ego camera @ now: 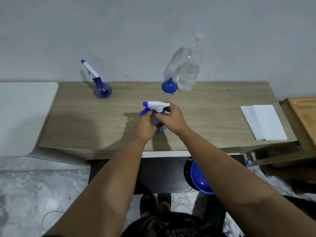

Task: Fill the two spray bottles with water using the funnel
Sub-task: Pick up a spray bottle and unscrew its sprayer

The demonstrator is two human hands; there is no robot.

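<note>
A blue spray bottle with a white and blue trigger head [156,105] stands in the middle of the wooden table [102,120]. My left hand [145,126] wraps its blue body. My right hand [172,117] grips the neck just under the trigger head. A second blue spray bottle [100,88], round-bodied with its head tilted left, stands at the back left. A blue funnel [169,86] lies mouth-down at the back, touching a clear water bottle [189,71] partly filled with water.
A folded white cloth [263,122] lies at the table's right end. A white surface [20,113] adjoins on the left, a wooden board [306,120] on the right. A blue basin [200,178] sits below the table's front edge.
</note>
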